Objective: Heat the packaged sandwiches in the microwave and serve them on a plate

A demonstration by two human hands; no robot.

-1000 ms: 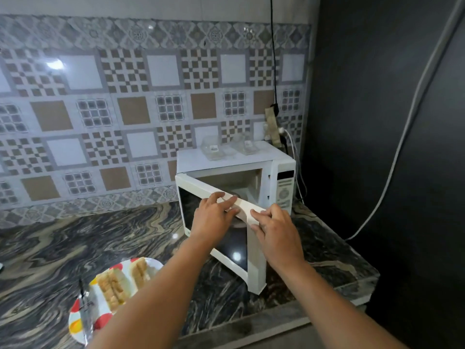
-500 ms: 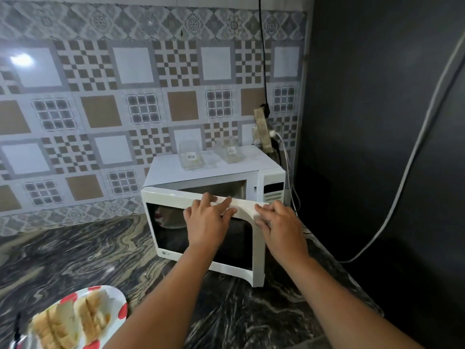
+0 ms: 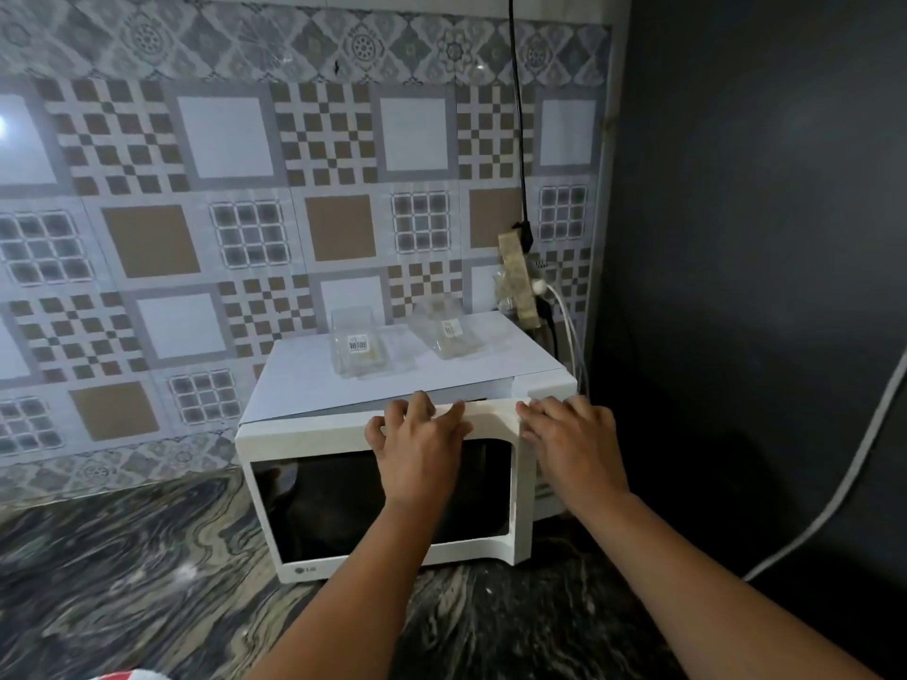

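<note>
We are pressing the glossy white microwave [image 3: 392,478] door nearly closed, narrower than a moment ago; it is sitting on the swirled marble worktop [image 3: 122,581]. Our left hand [image 3: 417,454] and right hand [image 3: 572,446] are lying flat-fingered on its top edge, holding nothing. Two clear crinkled packets [image 3: 360,343] are resting on top.

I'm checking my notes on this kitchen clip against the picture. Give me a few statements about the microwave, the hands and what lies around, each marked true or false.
1. Both hands rest on the top edge of the microwave door. True: the left hand and right hand lie there.
2. Two clear plastic packs lie on top of the microwave. True.
3. The door stands wide open. False: it is almost closed, with only a narrow gap at the top.
4. The right hand holds a sandwich. False: it holds nothing; its fingers lie on the door's corner.
5. The worktop is plain white. False: it is dark, veined stone.
</note>
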